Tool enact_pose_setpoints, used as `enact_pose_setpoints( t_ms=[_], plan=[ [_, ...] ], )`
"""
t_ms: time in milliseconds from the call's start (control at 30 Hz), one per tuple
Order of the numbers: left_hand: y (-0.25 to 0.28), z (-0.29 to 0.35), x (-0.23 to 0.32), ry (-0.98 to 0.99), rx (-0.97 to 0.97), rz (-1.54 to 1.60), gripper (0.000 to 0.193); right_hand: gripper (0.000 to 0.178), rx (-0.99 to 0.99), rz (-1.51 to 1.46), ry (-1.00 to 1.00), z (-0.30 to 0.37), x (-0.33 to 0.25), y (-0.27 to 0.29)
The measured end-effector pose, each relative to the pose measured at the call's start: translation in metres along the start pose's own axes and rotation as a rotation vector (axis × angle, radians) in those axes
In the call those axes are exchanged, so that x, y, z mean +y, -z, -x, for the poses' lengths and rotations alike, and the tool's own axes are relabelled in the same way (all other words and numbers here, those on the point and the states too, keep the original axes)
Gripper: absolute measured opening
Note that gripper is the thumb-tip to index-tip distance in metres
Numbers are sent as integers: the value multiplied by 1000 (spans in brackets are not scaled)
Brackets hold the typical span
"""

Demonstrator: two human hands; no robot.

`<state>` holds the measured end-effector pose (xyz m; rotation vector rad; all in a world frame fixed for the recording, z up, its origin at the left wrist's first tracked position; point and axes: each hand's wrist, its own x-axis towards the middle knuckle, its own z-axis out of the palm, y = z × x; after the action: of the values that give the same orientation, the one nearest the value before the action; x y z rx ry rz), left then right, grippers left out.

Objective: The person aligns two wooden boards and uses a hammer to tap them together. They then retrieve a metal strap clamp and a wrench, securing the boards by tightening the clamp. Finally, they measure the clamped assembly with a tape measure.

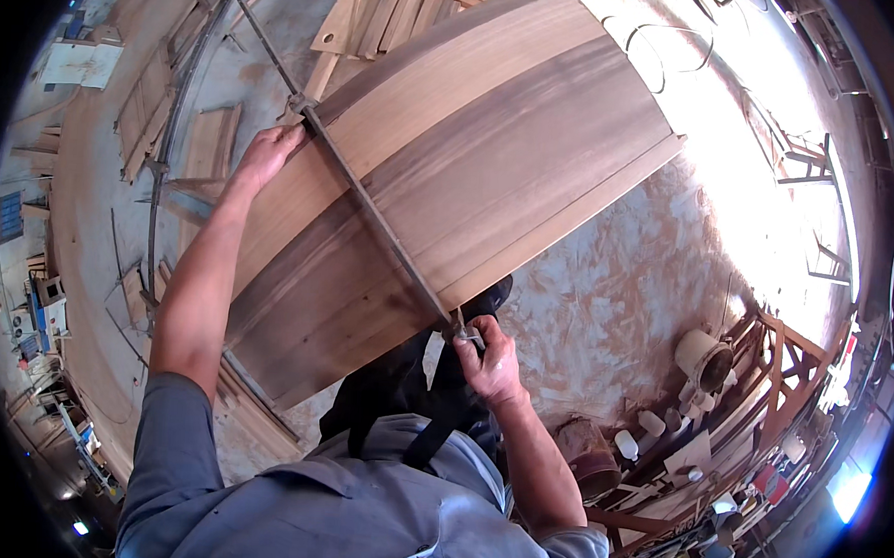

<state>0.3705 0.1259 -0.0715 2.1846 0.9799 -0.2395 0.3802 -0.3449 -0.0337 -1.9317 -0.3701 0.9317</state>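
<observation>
A long metal bar clamp [370, 209] lies across a wide panel of light and dark wood boards [554, 114]. My right hand [493, 366] is closed round the screw handle at the clamp's near end, by the panel's near edge. Up at the panel's far left edge, my left hand [271, 157] is closed at the clamp's other jaw [301, 105]. Its fingertips are partly hidden at the board edge, just below that jaw. The bar runs on past this jaw, beyond the panel.
Loose boards [369, 16] lie beyond the panel, and more planks [211, 144] are at left. A white bucket [703, 358], another bucket [589, 455] and a wooden rack [787, 369] stand at right. Bright light washes out the floor at upper right.
</observation>
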Motion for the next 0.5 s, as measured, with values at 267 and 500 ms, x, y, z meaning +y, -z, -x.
enact_pose_setpoints(
  t_ms=[267, 500],
  plan=[
    [-22, 24, 11, -12, -18, 112, 51, 27, 7, 58, 21, -4, 26, 31],
    [-25, 24, 8, -48, 4, 142, 45, 30, -11, 3, 72, -8, 34, 26]
  ],
)
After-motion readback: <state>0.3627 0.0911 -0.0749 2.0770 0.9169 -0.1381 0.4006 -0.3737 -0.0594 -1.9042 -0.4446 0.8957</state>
